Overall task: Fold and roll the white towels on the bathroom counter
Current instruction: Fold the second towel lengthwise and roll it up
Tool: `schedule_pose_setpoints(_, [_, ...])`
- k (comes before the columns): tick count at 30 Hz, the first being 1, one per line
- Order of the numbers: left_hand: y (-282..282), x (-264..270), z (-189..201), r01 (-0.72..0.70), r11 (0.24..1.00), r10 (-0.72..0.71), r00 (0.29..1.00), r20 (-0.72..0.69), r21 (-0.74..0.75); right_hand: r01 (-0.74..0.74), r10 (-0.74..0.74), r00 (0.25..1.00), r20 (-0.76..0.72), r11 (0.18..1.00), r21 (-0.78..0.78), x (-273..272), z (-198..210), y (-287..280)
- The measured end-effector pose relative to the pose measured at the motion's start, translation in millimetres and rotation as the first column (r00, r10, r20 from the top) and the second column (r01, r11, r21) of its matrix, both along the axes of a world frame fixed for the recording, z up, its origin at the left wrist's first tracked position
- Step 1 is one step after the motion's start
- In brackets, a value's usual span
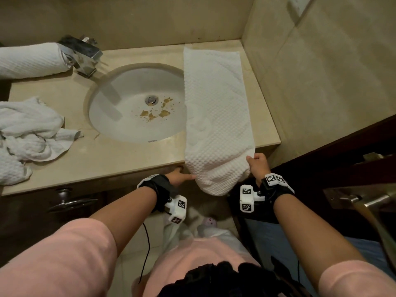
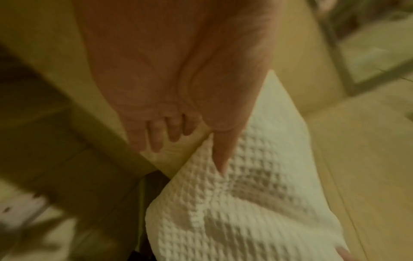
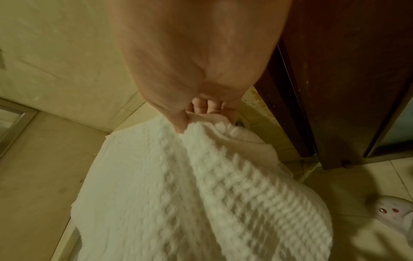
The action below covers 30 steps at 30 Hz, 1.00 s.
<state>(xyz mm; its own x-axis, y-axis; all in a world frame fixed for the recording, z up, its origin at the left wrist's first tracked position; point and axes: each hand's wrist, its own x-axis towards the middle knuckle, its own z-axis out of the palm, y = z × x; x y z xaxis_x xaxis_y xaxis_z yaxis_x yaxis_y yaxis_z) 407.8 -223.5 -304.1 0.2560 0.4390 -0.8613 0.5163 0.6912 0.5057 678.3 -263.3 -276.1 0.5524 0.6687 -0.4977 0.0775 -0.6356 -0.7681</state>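
Note:
A white waffle-weave towel (image 1: 216,108) lies folded into a long strip on the right end of the beige counter (image 1: 107,159), beside the sink. Its near end hangs over the front edge. My right hand (image 1: 256,165) pinches the right corner of that hanging end, thumb on top and fingers beneath (image 3: 201,113). My left hand (image 1: 182,176) is at the left corner, where the thumb (image 2: 220,155) lies on the towel (image 2: 245,203). The index finger is hidden behind the cloth and the other fingers curl by the counter edge. In the right wrist view the towel (image 3: 178,194) drapes down from the pinch.
A rolled white towel (image 1: 30,61) sits at the back left by the chrome faucet (image 1: 83,54). Crumpled white towels (image 1: 27,133) are heaped at the left. The stained sink (image 1: 128,116) takes the counter's middle. A tiled wall (image 1: 321,82) and a dark wooden door (image 1: 342,159) close the right side.

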Motion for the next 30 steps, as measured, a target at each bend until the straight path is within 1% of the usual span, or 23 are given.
schedule_pose_setpoints(2, [-4, 5, -1, -0.109, 0.994, 0.11, 0.991, 0.073, -0.021, -0.004, 0.005, 1.0, -0.017, 1.0, 0.009, 3, 0, 0])
schedule_pose_setpoints(3, [-5, 8, -1, -0.141, 0.99, 0.143, 0.984, 0.109, -0.021, -0.006, 0.007, 1.0, -0.027, 1.0, 0.008, 5, 0, 0])
schedule_pose_setpoints(5, [-8, 14, -12, -0.189, 0.982, 0.187, 0.968, 0.165, -0.002, -0.008, 0.009, 0.999, -0.052, 1.0, 0.002, 7, 2, 0])
schedule_pose_setpoints(7, [-11, 21, -16, -0.246, 0.969, 0.238, 0.938, 0.253, 0.001, -0.003, 0.003, 0.997, -0.078, 1.0, 0.008, 7, 5, 0])
schedule_pose_setpoints(9, [-17, 26, -12, -0.252, 0.967, 0.229, 0.912, 0.339, 0.025, 0.002, -0.001, 0.995, -0.099, 1.0, 0.007, 6, 8, 0])
schedule_pose_setpoints(11, [-21, 29, -10, -0.208, 0.978, 0.18, 0.906, 0.383, 0.032, 0.013, -0.011, 0.993, -0.118, 1.0, 0.012, 7, 10, -2])
schedule_pose_setpoints(15, [-20, 28, -7, -0.222, 0.974, 0.194, 0.923, 0.331, 0.048, -0.007, 0.009, 0.99, -0.144, 1.0, 0.012, 11, 8, -5])
schedule_pose_setpoints(19, [-17, 26, 4, -0.169, 0.979, 0.134, 0.954, 0.267, 0.112, 0.003, -0.002, 0.991, -0.137, 1.0, 0.008, 11, 2, -12])
schedule_pose_setpoints(22, [-13, 27, 15, -0.137, 0.98, 0.102, 0.968, 0.231, 0.143, 0.005, -0.012, 0.991, -0.133, 0.999, -0.051, 8, -6, -16])
schedule_pose_setpoints(24, [-12, 27, 20, -0.129, 0.983, 0.095, 0.967, 0.235, 0.133, -0.033, 0.016, 0.988, -0.156, 0.994, -0.108, 6, -10, -17])
schedule_pose_setpoints(26, [-11, 29, 24, -0.166, 0.983, 0.139, 0.955, 0.263, 0.083, -0.082, 0.045, 0.976, -0.213, 0.983, -0.167, 6, -14, -17])
schedule_pose_setpoints(27, [-10, 29, 26, -0.19, 0.98, 0.169, 0.946, 0.276, 0.054, -0.09, 0.036, 0.964, -0.262, 0.976, -0.196, 5, -18, -18])
schedule_pose_setpoints(30, [-10, 32, 37, -0.252, 0.968, 0.246, 0.919, 0.309, -0.022, -0.025, -0.079, 0.895, -0.438, 0.974, -0.226, 6, -35, -23])
